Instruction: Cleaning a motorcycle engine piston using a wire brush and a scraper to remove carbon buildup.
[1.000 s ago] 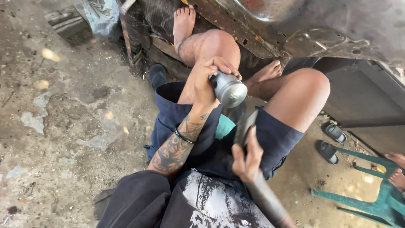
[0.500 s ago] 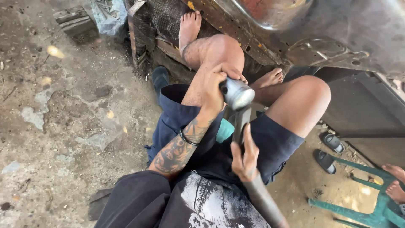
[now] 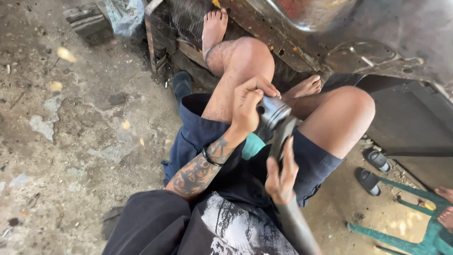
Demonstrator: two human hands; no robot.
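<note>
I sit on the ground with bare legs bent in front of me. My left hand (image 3: pixel 249 106), on a tattooed forearm, is closed around a grey metal piston (image 3: pixel 275 112) held over my lap. A dark connecting rod (image 3: pixel 283 134) hangs down from the piston. My right hand (image 3: pixel 281 175) grips that rod lower down, thumb pointing up along it. Both hands are close together, just in front of my right knee (image 3: pixel 347 111).
A rusty vehicle underbody (image 3: pixel 358 42) hangs over my feet at the top right. Black sandals (image 3: pixel 373 170) and a green plastic chair (image 3: pixel 417 224) stand at the right, beside another person's foot (image 3: pixel 446 215). Rough concrete floor (image 3: pixel 71 141) spreads to the left, with a block (image 3: pixel 87 19) at the top.
The piston and rod have shifted slightly right and down in view while both hands keep their grip. My left fingers have wrapped further over the piston's top.
</note>
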